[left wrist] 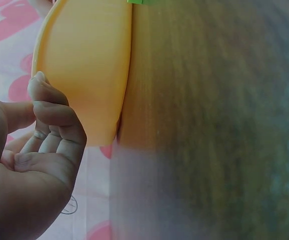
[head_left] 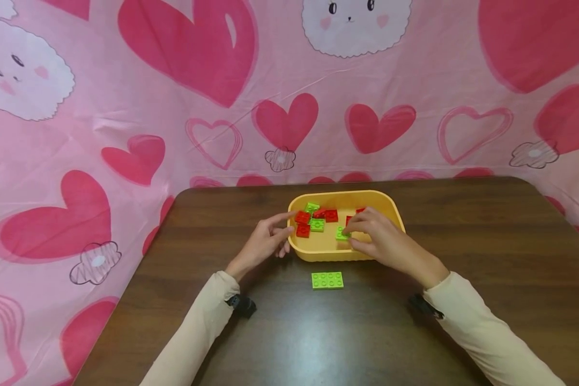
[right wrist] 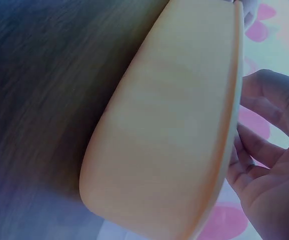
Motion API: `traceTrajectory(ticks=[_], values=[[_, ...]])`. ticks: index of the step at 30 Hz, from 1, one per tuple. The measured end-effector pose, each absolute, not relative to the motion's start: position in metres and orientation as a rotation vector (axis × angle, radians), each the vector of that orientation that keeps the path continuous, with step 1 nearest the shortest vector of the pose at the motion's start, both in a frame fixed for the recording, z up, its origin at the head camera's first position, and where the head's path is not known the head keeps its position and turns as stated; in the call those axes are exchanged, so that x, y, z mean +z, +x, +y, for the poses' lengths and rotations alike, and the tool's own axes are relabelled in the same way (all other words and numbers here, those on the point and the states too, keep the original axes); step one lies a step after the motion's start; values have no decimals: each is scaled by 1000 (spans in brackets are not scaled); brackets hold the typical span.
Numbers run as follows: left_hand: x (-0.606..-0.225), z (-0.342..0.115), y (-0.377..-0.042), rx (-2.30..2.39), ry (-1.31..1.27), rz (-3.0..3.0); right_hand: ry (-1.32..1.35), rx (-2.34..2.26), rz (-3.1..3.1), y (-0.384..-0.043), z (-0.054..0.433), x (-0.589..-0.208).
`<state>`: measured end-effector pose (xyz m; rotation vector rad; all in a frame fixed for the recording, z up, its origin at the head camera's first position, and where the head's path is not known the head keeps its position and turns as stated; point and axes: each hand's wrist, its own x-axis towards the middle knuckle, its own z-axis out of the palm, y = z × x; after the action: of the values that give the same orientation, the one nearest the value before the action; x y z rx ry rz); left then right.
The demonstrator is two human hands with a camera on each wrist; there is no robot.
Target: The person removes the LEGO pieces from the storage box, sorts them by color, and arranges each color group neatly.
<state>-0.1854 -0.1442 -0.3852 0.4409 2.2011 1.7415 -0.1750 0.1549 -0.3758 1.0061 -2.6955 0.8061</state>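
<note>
My right hand (head_left: 383, 238) reaches over the near right rim of a yellow tray (head_left: 338, 256). Its thumb and fingers pinch a small green toy brick (head_left: 340, 234) inside; the wall hides the fingertips in the right wrist view. At the tray's left end is my left hand (head_left: 265, 241), index finger and thumb touching the rim, other fingers loosely bent. The left wrist view shows these fingers beside the tray wall (left wrist: 87, 60). Several red bricks and green bricks lie in the tray, among them a red brick (head_left: 303, 231) and a green brick (head_left: 317, 225) at the left.
A longer green brick (head_left: 327, 280) with two rows of studs lies on the dark wooden table (head_left: 289, 332), just in front of the tray. Behind the table hangs a pink cloth (head_left: 280, 69) with hearts. Each wrist wears a black camera strap.
</note>
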Motion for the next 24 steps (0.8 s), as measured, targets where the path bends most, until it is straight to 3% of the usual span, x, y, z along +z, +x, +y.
traceTrajectory(ticks=[24], values=[[-384, -146, -183, 1730, 438, 2195, 1058, 914, -2595, -129, 165, -365]])
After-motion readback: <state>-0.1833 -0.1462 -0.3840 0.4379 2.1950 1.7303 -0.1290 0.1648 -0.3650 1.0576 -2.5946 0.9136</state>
